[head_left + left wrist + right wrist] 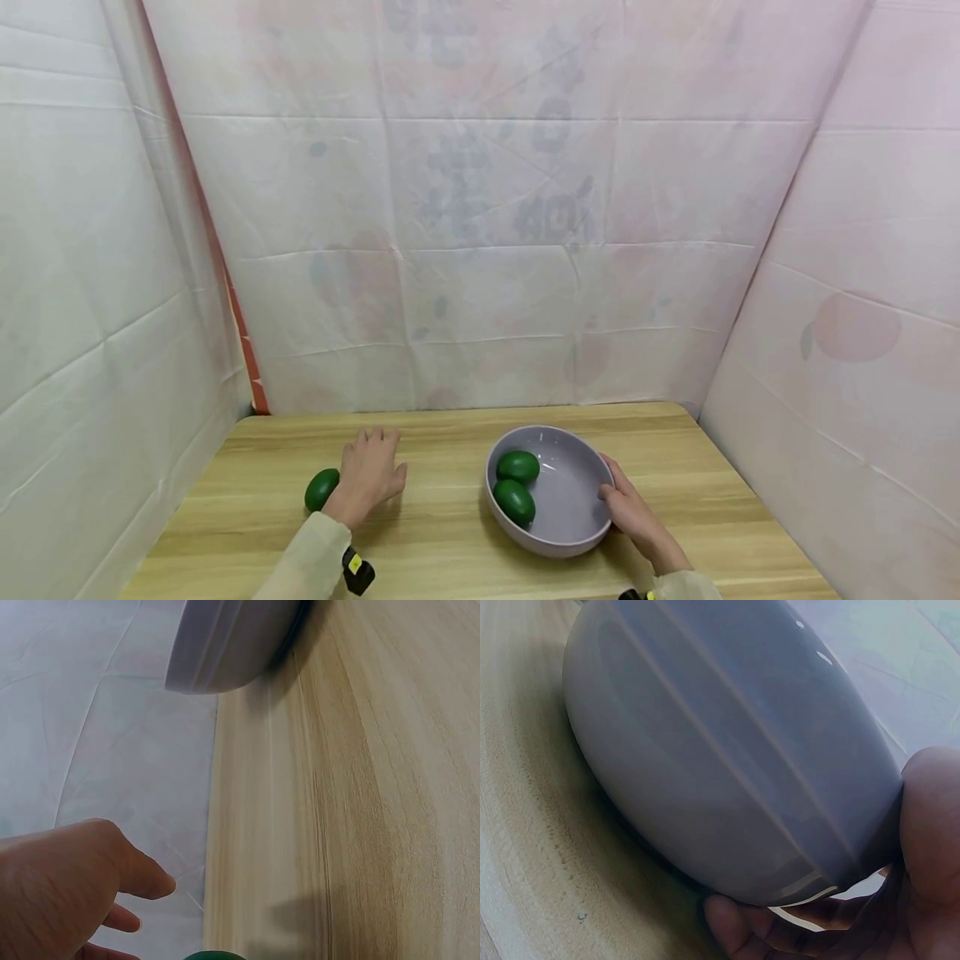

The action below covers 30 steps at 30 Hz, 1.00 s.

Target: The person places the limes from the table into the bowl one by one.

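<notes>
A lilac-grey bowl (566, 492) is tilted on the wooden table, with two smooth, dark green oval fruits (517, 467) lying against its left inner wall. My right hand (633, 512) grips the bowl's right side, thumb at the rim and fingers underneath, as the right wrist view shows along the bowl's outer wall (720, 750). Over the left half of the table, my left hand (369, 471) is held palm down with fingers spread and nothing in it. Another dark green oval fruit (322, 489) lies just left of that hand's wrist, partly hidden behind it.
The wood-grain table (442, 442) ends at a pale sheet (480, 333) hung along its back. More sheeting closes off the left side (90, 375) and the right side (840, 400). A black device with a yellow mark (357, 571) is strapped to the left wrist.
</notes>
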{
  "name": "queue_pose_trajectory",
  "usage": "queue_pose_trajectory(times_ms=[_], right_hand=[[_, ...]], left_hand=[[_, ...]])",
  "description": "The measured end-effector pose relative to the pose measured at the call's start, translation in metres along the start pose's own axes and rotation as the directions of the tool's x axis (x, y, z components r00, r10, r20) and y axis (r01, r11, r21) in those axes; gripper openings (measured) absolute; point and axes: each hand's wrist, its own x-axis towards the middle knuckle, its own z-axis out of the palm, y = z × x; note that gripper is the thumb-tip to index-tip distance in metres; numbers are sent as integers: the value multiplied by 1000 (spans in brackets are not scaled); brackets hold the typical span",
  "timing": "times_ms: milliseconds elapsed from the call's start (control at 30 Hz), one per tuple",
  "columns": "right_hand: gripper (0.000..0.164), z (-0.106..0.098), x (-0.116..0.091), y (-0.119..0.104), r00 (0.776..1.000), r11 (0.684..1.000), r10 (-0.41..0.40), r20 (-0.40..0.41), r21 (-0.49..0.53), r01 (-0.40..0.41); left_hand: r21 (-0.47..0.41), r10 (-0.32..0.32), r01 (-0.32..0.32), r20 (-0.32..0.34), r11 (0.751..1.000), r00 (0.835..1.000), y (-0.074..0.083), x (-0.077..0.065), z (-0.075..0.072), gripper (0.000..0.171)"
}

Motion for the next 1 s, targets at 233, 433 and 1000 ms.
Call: queue_pose_trajectory(times_ms=[233,433,1000], right_hand=[[64,1,0,-1,1000,1000,-3,-1,-3,3],[64,2,-1,-2,1000,1000,-8,-2,6,8],[64,2,0,-2,1000,1000,-1,-1,0,1]], left_hand=[[-14,-33,33,37,999,999,-3,-3,2,51],[-27,-41,42,45,999,998,-7,-6,9,44],[-60,-31,34,58,998,998,-11,-9,12,33]])
